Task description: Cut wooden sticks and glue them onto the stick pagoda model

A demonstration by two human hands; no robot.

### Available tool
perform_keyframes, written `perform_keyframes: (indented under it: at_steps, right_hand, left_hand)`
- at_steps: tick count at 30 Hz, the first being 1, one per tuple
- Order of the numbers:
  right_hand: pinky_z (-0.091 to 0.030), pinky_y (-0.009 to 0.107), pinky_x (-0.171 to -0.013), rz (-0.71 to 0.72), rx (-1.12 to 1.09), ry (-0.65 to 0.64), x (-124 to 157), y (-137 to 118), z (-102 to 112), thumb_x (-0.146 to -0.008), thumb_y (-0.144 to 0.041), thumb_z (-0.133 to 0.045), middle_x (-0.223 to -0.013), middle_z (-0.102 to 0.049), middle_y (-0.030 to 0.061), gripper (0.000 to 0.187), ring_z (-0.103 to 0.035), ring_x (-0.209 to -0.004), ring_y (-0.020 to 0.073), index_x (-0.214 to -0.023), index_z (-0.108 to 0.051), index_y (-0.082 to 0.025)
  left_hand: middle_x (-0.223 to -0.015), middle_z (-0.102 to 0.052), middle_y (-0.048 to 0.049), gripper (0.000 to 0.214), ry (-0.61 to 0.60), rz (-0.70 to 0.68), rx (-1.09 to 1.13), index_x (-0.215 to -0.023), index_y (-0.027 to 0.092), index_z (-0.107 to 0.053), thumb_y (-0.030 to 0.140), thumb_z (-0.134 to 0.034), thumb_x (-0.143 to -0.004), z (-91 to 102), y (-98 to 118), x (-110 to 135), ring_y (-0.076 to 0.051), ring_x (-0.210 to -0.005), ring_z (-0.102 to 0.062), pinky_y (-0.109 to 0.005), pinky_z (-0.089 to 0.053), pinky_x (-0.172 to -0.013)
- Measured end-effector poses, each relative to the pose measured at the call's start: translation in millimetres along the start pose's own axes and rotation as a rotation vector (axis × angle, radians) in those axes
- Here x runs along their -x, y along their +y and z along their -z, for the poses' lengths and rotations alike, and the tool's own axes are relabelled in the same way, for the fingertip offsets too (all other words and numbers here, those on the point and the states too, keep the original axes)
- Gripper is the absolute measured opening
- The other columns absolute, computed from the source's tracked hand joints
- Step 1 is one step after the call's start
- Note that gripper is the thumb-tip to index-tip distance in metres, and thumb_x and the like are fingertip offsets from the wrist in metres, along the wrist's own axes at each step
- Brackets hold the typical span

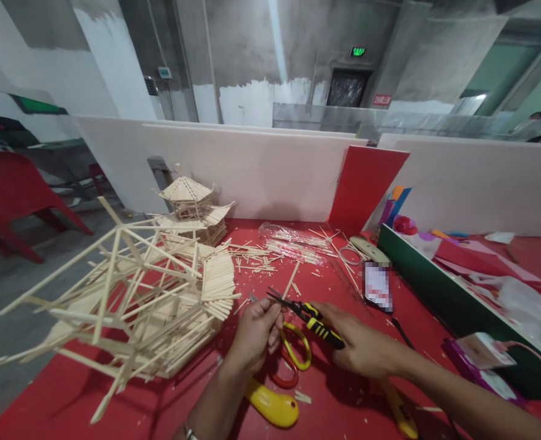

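My right hand [357, 342] grips a pair of long-nosed pliers [322, 330] with black and yellow handles, their jaws pointing left. My left hand [259, 333] is closed in a pinch right by the jaw tips; whatever sits between its fingers is too small to make out. Under and beside the left hand lie scissors [304, 360] with one yellow and one red handle loop. A yellow knife-like handle [275, 406] rests near my left forearm. To the left stands a large open framework of pale wooden sticks [160, 324], with a slatted panel on its right side.
Behind the framework stands a small stick-built pagoda [187, 192]. Loose sticks [252, 253] and a clear plastic bag of sticks [298, 244] lie farther back. A phone [377, 287] and a green divider board [458, 293] are at right; an orange-yellow tool [399, 409] lies below my right forearm.
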State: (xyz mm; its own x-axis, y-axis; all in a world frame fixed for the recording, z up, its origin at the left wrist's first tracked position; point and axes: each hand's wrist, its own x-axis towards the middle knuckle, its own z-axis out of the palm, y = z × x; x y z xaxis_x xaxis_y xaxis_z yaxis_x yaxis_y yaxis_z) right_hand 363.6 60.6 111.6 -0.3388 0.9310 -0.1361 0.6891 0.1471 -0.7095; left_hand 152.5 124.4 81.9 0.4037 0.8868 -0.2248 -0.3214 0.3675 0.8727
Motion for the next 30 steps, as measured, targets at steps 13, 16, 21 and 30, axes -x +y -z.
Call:
perform_keyframes:
  at_steps: [13,16,21,30]
  right_hand:
    - [-0.042,0.023,-0.053,-0.300,-0.465,-0.306,2.0,-1.2,9.6,-0.049,-0.022,-0.050,-0.073,-0.065,0.0012,0.035,-0.054,-0.060,0.0145,-0.080,-0.064,-0.016]
    - [-0.046,0.025,-0.056,-0.314,-0.371,-0.325,-6.0,6.2,11.8,-0.049,-0.024,-0.046,-0.083,-0.070,0.0053,0.044,-0.061,-0.064,0.0171,-0.087,-0.065,-0.016]
    - [-0.040,0.025,-0.057,-0.342,-0.041,-0.097,-40.5,35.8,20.2,-0.060,-0.023,-0.053,-0.075,-0.066,0.0009,0.033,-0.055,-0.064,0.0147,-0.091,-0.063,-0.019]
    - [-0.034,0.045,-0.101,-0.146,0.337,0.226,-31.7,13.2,9.0,-0.081,-0.039,-0.061,-0.137,-0.052,0.0157,0.057,-0.046,-0.123,0.0325,-0.133,-0.054,-0.018]
  left_hand:
    - [-0.052,-0.056,0.0064,0.034,0.087,-0.121,-0.026,-0.074,0.015,-0.065,0.047,-0.077,-0.069,9.0,-11.2,-8.1,-0.002,-0.032,-0.031,-0.017,-0.025,-0.034]
    - [-0.054,-0.058,0.0056,0.035,0.112,-0.144,-0.014,-0.076,0.015,-0.066,0.048,-0.077,-0.070,9.9,-12.8,-8.9,-0.003,-0.033,-0.038,-0.018,-0.034,-0.036]
    - [-0.067,-0.067,0.0000,0.038,0.133,-0.127,-0.030,-0.087,0.014,-0.068,0.047,-0.077,-0.070,7.3,-12.5,-4.3,-0.009,-0.042,-0.057,-0.018,-0.041,-0.036]
    - [-0.064,-0.068,0.0001,0.039,0.136,-0.081,-0.035,-0.088,0.016,-0.066,0.047,-0.078,-0.068,11.4,-11.1,20.9,-0.010,-0.041,-0.058,-0.018,-0.038,-0.033]
